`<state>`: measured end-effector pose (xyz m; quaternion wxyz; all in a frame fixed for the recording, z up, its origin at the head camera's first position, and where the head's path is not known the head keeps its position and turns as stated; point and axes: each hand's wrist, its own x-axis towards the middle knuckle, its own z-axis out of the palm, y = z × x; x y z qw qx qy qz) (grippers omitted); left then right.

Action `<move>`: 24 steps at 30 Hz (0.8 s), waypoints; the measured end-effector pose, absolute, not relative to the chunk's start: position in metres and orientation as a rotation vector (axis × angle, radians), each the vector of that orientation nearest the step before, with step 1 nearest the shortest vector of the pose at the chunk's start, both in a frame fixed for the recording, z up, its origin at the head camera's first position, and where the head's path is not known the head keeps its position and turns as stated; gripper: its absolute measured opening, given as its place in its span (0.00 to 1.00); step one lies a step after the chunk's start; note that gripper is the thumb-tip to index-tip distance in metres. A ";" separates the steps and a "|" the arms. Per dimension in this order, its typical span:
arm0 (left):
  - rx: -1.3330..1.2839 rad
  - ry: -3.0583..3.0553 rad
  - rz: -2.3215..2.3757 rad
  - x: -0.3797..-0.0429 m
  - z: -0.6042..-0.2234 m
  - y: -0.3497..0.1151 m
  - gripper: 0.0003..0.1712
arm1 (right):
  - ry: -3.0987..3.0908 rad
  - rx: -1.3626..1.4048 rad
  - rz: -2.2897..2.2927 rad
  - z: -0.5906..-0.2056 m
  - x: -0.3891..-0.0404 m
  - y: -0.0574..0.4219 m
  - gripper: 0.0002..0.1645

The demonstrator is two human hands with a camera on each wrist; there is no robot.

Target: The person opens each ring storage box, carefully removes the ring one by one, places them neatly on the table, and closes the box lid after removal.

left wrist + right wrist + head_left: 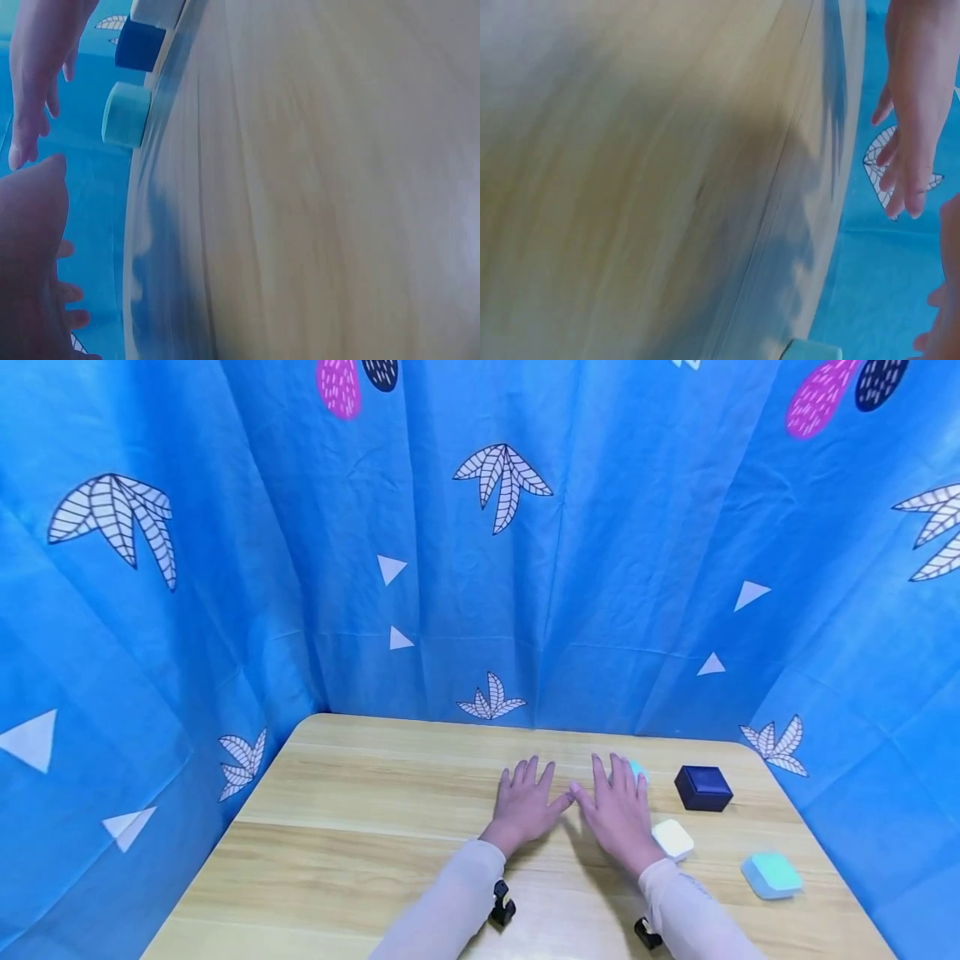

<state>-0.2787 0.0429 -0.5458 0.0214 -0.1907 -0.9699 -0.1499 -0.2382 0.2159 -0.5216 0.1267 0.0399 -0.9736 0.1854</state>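
Observation:
In the head view both hands hover over the wooden table, fingers spread, with nothing held. The left hand has its thumb tip close to that of the right hand; whether they touch I cannot tell. Just right of the right hand sits a white rounded block. A teal block is mostly hidden behind the right fingers; the left wrist view shows that teal block more fully. Farther right stand a dark navy box and a mint-green block. Shadows below suggest both hands are raised off the wood.
The light wooden table has rounded far corners. Blue curtains printed with leaves and triangles hang behind it and along both sides. A small black device is strapped at the left wrist, another at the right.

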 end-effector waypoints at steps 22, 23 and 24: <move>-0.708 -2.980 -0.676 -0.263 -0.543 0.082 0.44 | -2.777 -0.049 0.578 -0.513 -0.203 0.263 0.47; -0.720 -2.973 -0.683 -0.263 -0.543 0.084 0.44 | -2.783 -0.058 0.582 -0.513 -0.201 0.265 0.47; -0.732 -2.966 -0.689 -0.263 -0.544 0.085 0.44 | -2.783 -0.064 0.585 -0.513 -0.199 0.267 0.47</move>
